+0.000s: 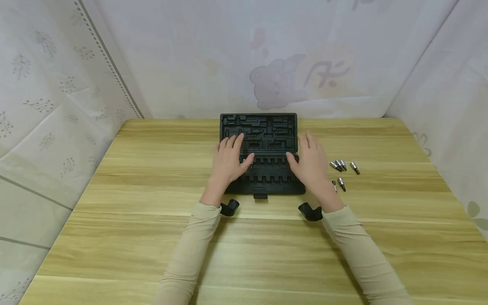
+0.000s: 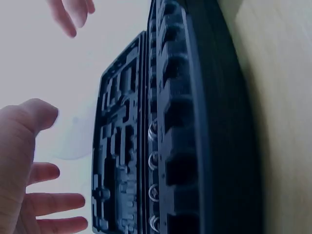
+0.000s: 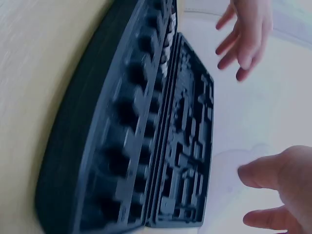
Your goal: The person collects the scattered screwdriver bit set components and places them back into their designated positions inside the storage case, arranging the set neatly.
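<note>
A black socket case (image 1: 267, 173) lies unfolded, its moulded lid (image 1: 263, 132) tipped back behind two rows of slots. Over the case's left side hovers my left hand (image 1: 227, 163), thumb spread from straight fingers and nothing held. My right hand (image 1: 311, 166) is at the right edge, fingers extended and apart, also holding nothing. In the left wrist view, several shiny bit sockets (image 2: 153, 161) fill part of the row near the hinge, while the front-row slots in view are bare. The left hand partly hides the case's left side in the head view.
Several loose bit sockets (image 1: 341, 164) lie on the wooden table (image 1: 267, 254) right of the case, two of them nearer the front beside my right wrist. A black curved piece (image 1: 310, 212) sits at each wrist. Patterned curtains (image 1: 209, 63) hang behind the table.
</note>
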The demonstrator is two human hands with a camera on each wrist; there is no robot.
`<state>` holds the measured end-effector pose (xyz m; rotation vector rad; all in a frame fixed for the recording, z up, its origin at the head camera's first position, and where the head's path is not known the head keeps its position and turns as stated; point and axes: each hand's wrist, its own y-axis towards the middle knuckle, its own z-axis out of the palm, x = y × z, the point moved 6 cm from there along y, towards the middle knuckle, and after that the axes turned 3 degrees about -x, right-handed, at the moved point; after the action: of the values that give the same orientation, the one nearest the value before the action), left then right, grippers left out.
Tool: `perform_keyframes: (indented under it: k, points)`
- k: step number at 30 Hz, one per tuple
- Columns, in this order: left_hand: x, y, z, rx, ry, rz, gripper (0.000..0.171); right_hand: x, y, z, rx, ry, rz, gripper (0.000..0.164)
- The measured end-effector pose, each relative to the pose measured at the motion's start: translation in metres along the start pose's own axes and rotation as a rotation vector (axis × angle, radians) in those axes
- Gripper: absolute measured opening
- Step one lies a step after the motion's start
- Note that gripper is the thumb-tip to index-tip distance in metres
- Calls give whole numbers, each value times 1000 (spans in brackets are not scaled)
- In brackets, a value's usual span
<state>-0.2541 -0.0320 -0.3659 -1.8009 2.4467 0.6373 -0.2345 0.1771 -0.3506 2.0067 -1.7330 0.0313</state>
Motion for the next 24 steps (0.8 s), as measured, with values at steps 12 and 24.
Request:
perform_keyframes:
  k: [12, 24]
  points:
    - [23, -2, -5, -140, -192, -63, 38, -29, -4, -20, -97, 86, 82, 38]
    - [54, -4, 4, -106, -260, -270, 23, -69, -12, -40, -72, 148, 160, 29]
